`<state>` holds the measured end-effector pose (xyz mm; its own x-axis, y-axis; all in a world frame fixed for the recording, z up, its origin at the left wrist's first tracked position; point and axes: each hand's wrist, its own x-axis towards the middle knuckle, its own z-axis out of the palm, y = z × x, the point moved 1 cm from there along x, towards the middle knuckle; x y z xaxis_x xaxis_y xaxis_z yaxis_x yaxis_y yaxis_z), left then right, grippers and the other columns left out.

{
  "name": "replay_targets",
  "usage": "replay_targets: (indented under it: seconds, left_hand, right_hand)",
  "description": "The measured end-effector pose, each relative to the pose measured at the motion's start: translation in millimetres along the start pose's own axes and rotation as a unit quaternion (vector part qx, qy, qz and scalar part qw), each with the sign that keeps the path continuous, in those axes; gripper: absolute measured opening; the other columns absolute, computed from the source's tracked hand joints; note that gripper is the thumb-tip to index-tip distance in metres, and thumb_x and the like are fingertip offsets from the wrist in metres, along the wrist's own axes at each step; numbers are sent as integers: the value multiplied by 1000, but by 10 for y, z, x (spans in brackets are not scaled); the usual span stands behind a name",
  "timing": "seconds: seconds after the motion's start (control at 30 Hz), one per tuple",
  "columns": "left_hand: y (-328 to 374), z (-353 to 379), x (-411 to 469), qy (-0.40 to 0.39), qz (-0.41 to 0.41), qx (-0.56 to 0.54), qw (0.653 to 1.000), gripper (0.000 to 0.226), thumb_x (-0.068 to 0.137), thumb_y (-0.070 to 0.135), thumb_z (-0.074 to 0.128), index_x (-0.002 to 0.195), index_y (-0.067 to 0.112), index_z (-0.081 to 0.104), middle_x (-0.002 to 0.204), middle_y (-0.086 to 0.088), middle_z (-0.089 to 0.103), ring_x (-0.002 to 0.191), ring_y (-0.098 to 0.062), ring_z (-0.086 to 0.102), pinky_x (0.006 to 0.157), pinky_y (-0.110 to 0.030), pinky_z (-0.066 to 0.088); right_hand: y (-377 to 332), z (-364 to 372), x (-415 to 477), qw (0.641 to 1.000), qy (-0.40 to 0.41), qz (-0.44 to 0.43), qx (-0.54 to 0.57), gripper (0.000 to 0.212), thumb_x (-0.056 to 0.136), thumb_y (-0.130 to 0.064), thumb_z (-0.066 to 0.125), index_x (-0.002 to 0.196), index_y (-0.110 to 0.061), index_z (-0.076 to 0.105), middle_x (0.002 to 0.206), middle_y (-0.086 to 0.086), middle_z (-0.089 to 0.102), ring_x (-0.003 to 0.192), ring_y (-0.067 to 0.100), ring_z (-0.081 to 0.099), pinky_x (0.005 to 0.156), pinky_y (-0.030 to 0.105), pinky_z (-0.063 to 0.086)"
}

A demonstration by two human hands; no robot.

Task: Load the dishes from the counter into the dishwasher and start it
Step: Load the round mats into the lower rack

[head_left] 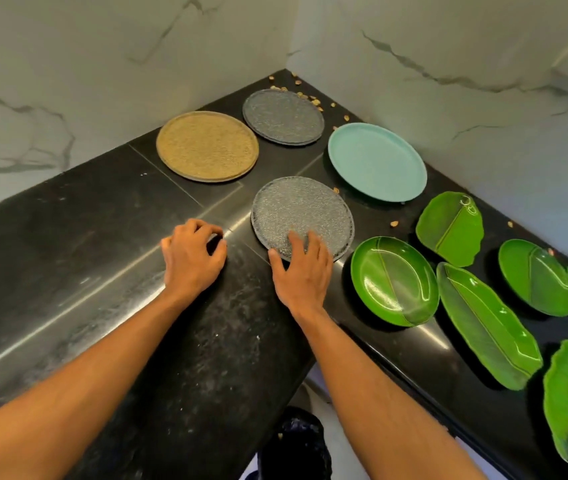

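On the black counter (67, 237) lies a grey speckled plate (301, 211) near the front edge. My right hand (301, 268) rests on its near rim, fingers laid flat on top and thumb at the plate's left edge. My left hand (192, 254) hovers on the bare counter to the left, fingers curled and holding nothing. Farther back lie a gold plate (207, 146), a dark grey plate (283, 117) and a teal plate (377, 161). The dishwasher is out of view.
Several green leaf-shaped dishes (394, 280) lie along the right arm of the counter. Small nut shells (313, 98) are scattered in the back corner. Marble walls close the corner. A dark object (296, 441) sits on the floor below the counter's inner corner.
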<state>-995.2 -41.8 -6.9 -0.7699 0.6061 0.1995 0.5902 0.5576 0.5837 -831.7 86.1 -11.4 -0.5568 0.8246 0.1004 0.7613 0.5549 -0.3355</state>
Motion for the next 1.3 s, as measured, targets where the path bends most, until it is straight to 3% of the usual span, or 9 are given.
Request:
replay_targets:
  seconds: [0.27,0.43,0.7,0.77,0.83,0.9,1.03,1.13,1.3]
  left_hand:
    - [-14,1,27,45,-47,-53,996,43,93,51,58,123,20,57,117,-1,57,111,-20,49,90,-32,28]
    - [-11,27,35,33,-41,-21,998,48,92,51,57,127,19,55,120,-1,51,111,-19,47,94,-39,32]
    - [15,38,38,27,-29,20,999,42,90,46,55,123,21,57,119,0,49,111,-21,46,91,-38,30]
    - [14,39,36,28,-29,15,999,41,90,45,54,123,21,57,119,-1,49,112,-21,46,92,-38,30]
    - [12,32,43,27,-32,11,999,40,90,43,52,123,21,57,119,-1,49,113,-22,46,94,-39,32]
    - [12,22,39,26,-33,2,999,39,91,42,52,123,21,58,120,-2,50,113,-22,47,95,-41,33]
    - [17,-23,4,26,-36,-36,998,38,92,43,54,124,22,57,122,-3,54,112,-23,50,97,-45,35]
    - [18,-71,-79,21,-37,-63,997,39,91,41,59,125,21,57,123,-6,56,112,-25,53,96,-45,37]
    - [48,-167,-526,27,-95,-196,976,40,87,34,67,123,19,57,119,-5,60,105,-18,59,95,-41,49]
  right_hand:
    - [-208,49,-206,985,49,-158,51,40,95,-57,52,124,-32,65,135,-3,55,123,17,47,102,41,38]
    - [4,-45,177,983,74,108,130,49,94,-55,53,137,-31,54,140,0,48,131,22,40,109,46,34]
    - [-108,-138,434,968,-44,203,140,71,88,-49,61,150,-22,40,142,4,44,130,28,41,110,44,36]
    - [-106,-155,516,942,-53,268,196,57,80,-45,66,130,-21,56,129,5,55,117,28,53,96,44,47]
    - [-93,-229,572,900,-44,305,310,29,74,-35,72,93,-14,64,94,3,62,86,25,57,69,35,46]
    - [-62,-326,542,855,-59,321,402,25,75,-26,77,86,-4,69,74,4,59,72,21,54,65,32,41]
    - [-32,-512,328,807,-96,322,486,19,82,-20,78,94,-5,73,80,8,63,73,20,57,64,32,47]
    - [-8,-614,112,802,-125,289,508,15,86,-23,74,91,-17,62,79,10,55,70,20,51,50,25,38]
    - [44,-995,-349,817,-141,193,525,9,96,-16,67,89,-10,64,55,-4,57,38,3,46,36,17,33]
